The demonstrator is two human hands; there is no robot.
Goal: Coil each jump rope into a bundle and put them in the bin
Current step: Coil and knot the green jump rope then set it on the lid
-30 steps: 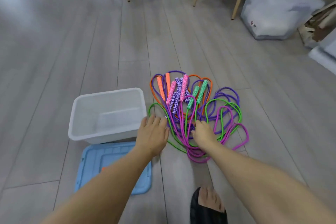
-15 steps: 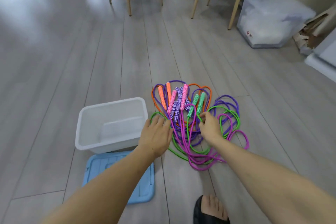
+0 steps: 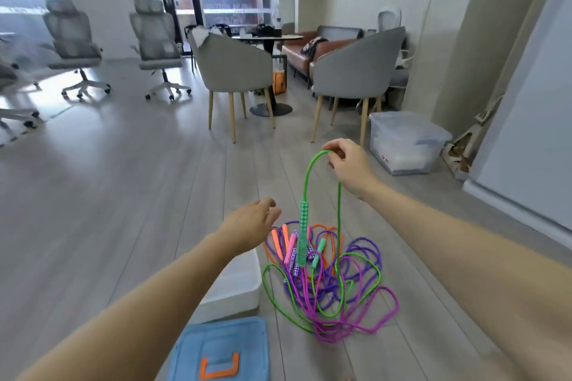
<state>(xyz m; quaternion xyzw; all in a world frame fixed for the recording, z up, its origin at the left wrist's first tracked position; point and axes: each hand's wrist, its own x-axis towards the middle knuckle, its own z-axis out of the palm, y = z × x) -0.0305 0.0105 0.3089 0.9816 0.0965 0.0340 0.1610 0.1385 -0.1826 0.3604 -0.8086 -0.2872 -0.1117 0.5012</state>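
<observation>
Since the earlier frames the right hand has risen from the floor pile to the centre right of the frame, and the view has tipped up to take in the room. It pinches the green jump rope at the top of a loop; one green handle hangs under it, long axis vertical, cord end up, while the other strand drops straight into the rope pile at lower centre. The left hand reaches toward the hanging handle with relaxed fingers, holding nothing. The white bin sits left of the pile, partly behind the left forearm, with the blue lid below it.
</observation>
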